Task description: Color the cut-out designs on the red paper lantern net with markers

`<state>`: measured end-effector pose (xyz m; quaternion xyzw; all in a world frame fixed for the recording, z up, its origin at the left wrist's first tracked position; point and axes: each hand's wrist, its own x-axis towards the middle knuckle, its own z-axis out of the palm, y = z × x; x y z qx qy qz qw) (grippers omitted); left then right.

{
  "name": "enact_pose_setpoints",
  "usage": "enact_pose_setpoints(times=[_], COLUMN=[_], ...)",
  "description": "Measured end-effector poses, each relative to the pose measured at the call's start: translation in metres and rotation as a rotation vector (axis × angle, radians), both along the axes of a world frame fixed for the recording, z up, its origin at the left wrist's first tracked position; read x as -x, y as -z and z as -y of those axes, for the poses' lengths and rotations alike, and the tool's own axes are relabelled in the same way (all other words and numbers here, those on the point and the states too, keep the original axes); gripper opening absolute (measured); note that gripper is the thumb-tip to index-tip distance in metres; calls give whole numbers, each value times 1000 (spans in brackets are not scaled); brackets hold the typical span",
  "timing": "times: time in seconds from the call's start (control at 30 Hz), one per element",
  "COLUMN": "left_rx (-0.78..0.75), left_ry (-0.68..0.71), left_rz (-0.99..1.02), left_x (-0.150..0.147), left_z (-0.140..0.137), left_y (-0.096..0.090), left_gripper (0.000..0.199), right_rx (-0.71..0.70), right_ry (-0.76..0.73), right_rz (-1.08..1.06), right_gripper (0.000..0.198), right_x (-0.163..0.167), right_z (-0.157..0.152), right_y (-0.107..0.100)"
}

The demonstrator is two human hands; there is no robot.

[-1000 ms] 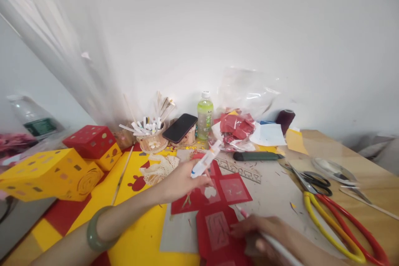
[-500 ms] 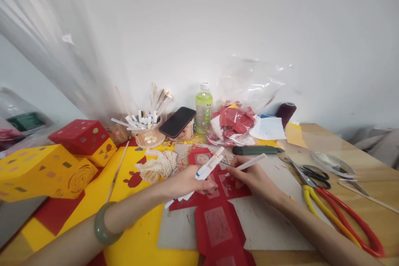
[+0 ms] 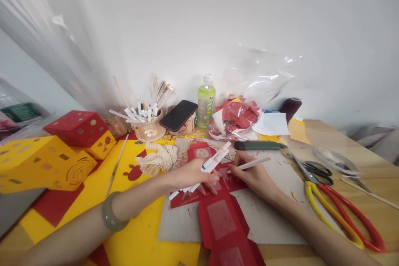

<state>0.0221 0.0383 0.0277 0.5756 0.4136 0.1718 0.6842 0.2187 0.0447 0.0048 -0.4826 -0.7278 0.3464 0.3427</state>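
Observation:
Several slim white marker pens (image 3: 216,158) with coloured ends are gripped in my left hand (image 3: 193,174), whose fingertips press on the red card cutout (image 3: 226,237). The cutout is an unfolded box with pale translucent windows; one window at the far end carries a round drawing. My right hand (image 3: 256,178) pinches a single white marker (image 3: 256,162), its tip down at the right flap of the card. That tip is mostly hidden by my fingers. Beneath the card is a grey board (image 3: 268,220). A cream lace bundle (image 3: 157,158) lies left of my left hand.
Red-and-yellow paper boxes (image 3: 76,131) stand at left. Along the wall are a marker basket (image 3: 149,131), a phone (image 3: 180,115), a green drink bottle (image 3: 206,102) and a bag of red scraps (image 3: 238,116). A green-handled cutter (image 3: 258,145) and scissors (image 3: 346,216) lie at right.
The view has shifted slightly. My left hand's fingers have spread a little further over the red card. My right hand keeps the marker at the right flap, tilted slightly flatter.

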Motion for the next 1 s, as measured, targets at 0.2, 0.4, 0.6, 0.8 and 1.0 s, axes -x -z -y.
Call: enact_pose_setpoints(times=[0.2,0.4,0.6,0.8,1.0], left_rx=[59,69,82,87,77], left_ry=[-17,-34,-44,-41,-41], left_rz=[25,30,4,21,22], left_x=[4,5,3,4,4], left_z=[0,-1,0,1,0], left_y=[-5,-5,-8,-10,-8], left_gripper=[31,37,28,24,25], right_rx=[-5,-29,-40,-33,-30], right_ry=[14,31,12,14,14], right_rz=[23,38,56,64,65], right_gripper=[19,20,21,21,21], right_x=[2,0,0,1,1], right_z=[2,1,0,1,2], right_y=[-2,1,2,2,0])
